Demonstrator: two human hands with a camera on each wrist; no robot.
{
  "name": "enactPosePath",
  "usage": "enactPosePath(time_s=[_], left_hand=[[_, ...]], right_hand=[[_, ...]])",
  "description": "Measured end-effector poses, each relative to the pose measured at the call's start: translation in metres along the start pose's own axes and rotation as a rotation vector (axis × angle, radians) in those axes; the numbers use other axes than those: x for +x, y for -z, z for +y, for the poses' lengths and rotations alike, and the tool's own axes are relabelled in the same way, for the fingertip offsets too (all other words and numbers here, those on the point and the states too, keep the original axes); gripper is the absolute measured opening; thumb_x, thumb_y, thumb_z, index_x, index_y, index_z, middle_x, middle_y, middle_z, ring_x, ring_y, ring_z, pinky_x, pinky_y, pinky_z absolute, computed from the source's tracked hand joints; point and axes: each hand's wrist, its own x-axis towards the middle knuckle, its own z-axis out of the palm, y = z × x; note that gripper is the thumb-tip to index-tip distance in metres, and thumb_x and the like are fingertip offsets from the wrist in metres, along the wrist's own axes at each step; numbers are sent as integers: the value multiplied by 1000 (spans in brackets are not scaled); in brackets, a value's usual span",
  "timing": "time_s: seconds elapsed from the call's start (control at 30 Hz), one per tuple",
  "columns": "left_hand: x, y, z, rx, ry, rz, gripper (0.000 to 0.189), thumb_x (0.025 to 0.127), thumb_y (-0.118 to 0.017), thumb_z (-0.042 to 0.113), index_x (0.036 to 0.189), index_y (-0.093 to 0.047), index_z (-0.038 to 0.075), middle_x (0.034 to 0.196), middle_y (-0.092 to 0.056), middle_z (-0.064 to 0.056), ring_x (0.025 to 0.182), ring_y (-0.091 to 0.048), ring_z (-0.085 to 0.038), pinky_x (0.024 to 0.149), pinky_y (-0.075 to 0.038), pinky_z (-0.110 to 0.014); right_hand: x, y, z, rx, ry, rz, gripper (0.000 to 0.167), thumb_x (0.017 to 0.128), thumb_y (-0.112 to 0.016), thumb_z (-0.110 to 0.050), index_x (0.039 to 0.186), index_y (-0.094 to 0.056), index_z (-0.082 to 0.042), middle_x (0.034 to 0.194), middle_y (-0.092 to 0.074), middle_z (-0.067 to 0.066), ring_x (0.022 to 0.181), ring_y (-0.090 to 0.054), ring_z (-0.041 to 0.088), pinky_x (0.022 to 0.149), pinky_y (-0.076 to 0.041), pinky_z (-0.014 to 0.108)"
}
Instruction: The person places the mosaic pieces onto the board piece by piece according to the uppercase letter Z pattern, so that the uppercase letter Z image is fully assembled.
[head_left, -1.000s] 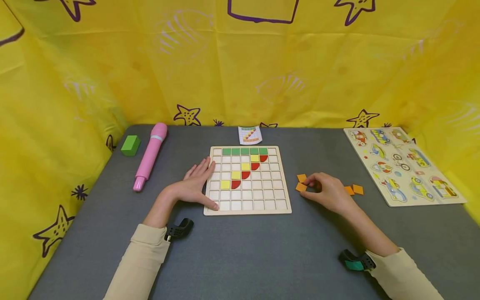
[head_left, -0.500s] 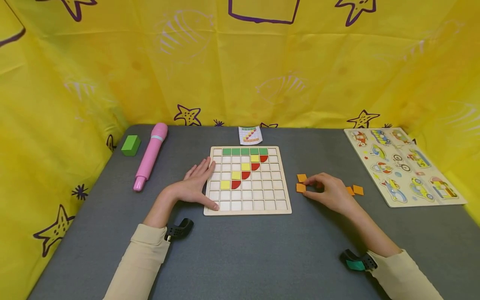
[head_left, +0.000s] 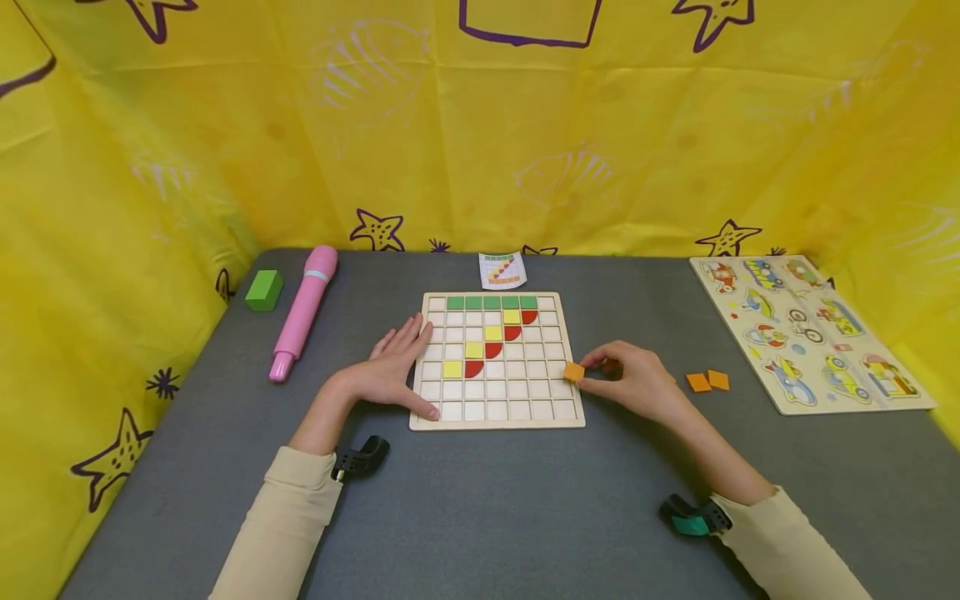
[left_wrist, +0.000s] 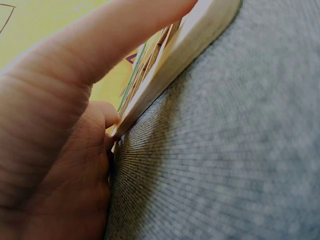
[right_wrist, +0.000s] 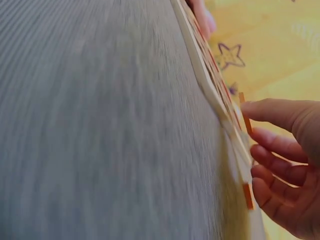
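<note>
My left hand [head_left: 386, 375] lies with fingers spread along the left edge of the wooden grid board [head_left: 517, 429], its thumb on the lower left corner. In the board's cells sit a row of green tiles [head_left: 492, 302] and a diagonal of yellow tiles [head_left: 474, 350] and red rounded tiles [head_left: 513, 333]. My right hand [head_left: 633, 379] pinches an orange square tile [head_left: 573, 372] between thumb and fingertips, over the board's right edge. In the right wrist view, this tile [right_wrist: 245, 112] stands edge-on, and another orange tile [right_wrist: 248, 196] shows lower, by the curled fingers.
Two orange tiles [head_left: 698, 382] lie right of my right hand. A small pattern card [head_left: 502, 271] lies behind the board. To the left are a pink microphone-shaped stick [head_left: 303, 312] and a green block [head_left: 264, 290]; a picture puzzle board [head_left: 813, 333] lies at far right.
My right hand has lifted the nearer orange tile from the table and moved it left to the board's right edge. My left hand stays in place on the board.
</note>
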Motion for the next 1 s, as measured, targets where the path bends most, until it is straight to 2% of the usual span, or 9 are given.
enactPosePath(time_s=[0.27, 0.47, 0.63, 0.87, 1.0], left_hand=[[2, 0, -1, 1, 0, -2, 135, 68, -78, 63, 155, 6, 4, 160, 19, -12, 147, 17, -26, 115, 6, -51], [2, 1, -1, 9, 6, -10, 135, 68, -78, 63, 155, 6, 4, 160, 20, -12, 147, 18, -26, 115, 7, -51], [2, 1, 1, 9, 8, -10, 135, 67, -79, 63, 155, 6, 4, 160, 20, -12, 147, 18, -25, 115, 7, -50], [2, 1, 1, 18, 3, -6, 136, 67, -79, 63, 155, 6, 3, 160, 19, -13, 147, 17, -26, 115, 6, -50], [2, 0, 0, 18, 7, -9, 136, 68, -79, 63, 155, 6, 3, 160, 20, -12, 147, 17, -26, 115, 7, -50]], right_hand=[[16, -18, -30, 112, 8, -81, 25, 80, -82, -25, 99, -73, -13, 84, -62, -2, 77, -54, 16, 67, -45, 28], [30, -33, -52, 180, 66, -131, 23, 79, -82, -22, 98, -72, -12, 84, -62, -2, 81, -56, 18, 73, -50, 32], [39, -48, -67, 163, 114, -157, 23, 79, -83, -21, 97, -72, -12, 84, -63, 0, 81, -56, 18, 74, -51, 32], [47, -67, -85, 65, 189, -160, 24, 78, -84, -24, 95, -73, -11, 84, -64, -3, 77, -54, 13, 70, -46, 27], [51, -75, -95, 21, 208, -191, 22, 80, -82, -25, 95, -73, -12, 86, -66, -2, 80, -56, 13, 75, -47, 28]])
